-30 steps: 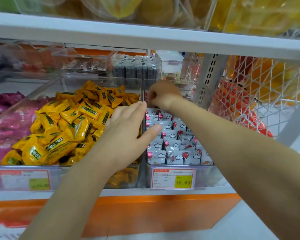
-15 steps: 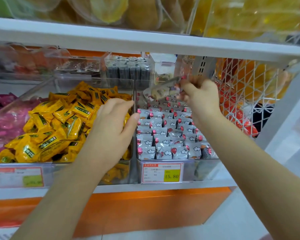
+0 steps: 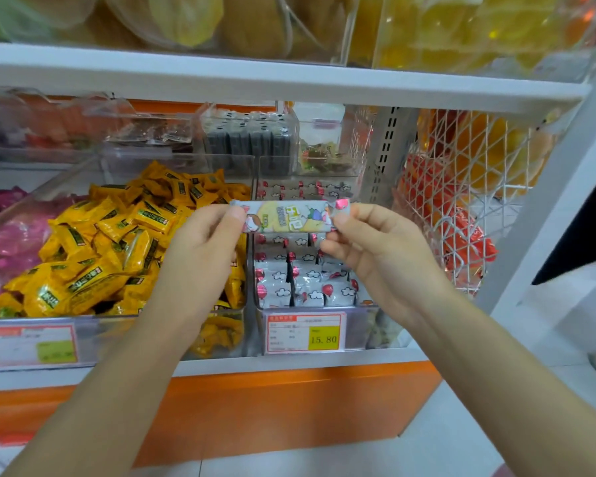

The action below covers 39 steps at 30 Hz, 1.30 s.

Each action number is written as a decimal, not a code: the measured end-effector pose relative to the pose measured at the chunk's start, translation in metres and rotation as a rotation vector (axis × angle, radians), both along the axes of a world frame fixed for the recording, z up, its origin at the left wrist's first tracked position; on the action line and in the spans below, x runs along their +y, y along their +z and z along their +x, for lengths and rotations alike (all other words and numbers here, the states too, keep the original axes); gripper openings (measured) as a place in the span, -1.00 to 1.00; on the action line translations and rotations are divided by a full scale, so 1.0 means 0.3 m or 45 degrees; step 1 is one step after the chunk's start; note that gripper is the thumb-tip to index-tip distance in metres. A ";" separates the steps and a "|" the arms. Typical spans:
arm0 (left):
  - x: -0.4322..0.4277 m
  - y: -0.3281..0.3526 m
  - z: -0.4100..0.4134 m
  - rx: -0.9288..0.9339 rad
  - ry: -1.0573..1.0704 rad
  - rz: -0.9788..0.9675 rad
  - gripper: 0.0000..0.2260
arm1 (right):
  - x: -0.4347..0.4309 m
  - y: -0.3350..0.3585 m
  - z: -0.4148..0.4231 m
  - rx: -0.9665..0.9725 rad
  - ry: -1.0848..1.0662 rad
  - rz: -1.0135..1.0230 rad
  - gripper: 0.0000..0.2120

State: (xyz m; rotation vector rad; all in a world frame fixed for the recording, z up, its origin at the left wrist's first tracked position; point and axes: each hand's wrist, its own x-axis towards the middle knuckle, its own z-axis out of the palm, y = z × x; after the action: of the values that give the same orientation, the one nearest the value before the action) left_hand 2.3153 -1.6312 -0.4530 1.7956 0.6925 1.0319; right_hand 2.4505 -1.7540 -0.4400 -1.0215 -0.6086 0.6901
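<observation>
A long silver snack packet (image 3: 286,216) with cartoon print is held level in front of the shelf. My left hand (image 3: 203,249) pinches its left end and my right hand (image 3: 375,249) pinches its right end. Below it a clear bin (image 3: 362,325) holds several small silver packets (image 3: 303,287) with red balloons and white clouds. The packet hides part of the bin's back rows.
A clear bin of yellow wrapped sweets (image 3: 111,242) stands to the left, pink packets (image 3: 4,235) beyond it. A white wire basket (image 3: 468,187) with orange and red bags is on the right. A price label (image 3: 305,333) reads 15.80. A white shelf (image 3: 255,77) runs overhead.
My right hand lifted a long packet from the back of the silver-packet bin and brought it forward. My left hand left the bin divider and took the packet's left end.
</observation>
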 end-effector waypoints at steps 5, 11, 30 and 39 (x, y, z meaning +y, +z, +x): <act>0.018 -0.006 -0.002 -0.136 0.007 -0.335 -0.81 | 0.002 -0.005 -0.003 0.046 0.075 -0.003 -0.85; 0.005 0.002 -0.009 -0.229 -0.029 -0.366 -0.87 | 0.003 -0.010 -0.003 0.016 0.049 -0.028 -0.86; -0.001 0.035 -0.030 -0.451 -0.145 -0.719 -0.81 | -0.004 0.004 -0.003 0.043 0.078 0.071 -0.88; -0.002 0.042 -0.033 -0.474 -0.181 -0.848 -0.84 | 0.003 0.011 -0.005 0.171 0.088 0.152 -0.83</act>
State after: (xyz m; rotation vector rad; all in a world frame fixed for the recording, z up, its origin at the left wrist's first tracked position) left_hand 2.3053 -1.6317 -0.4403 1.0275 0.5752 0.8706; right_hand 2.4491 -1.7532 -0.4366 -0.8393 -0.5628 0.7675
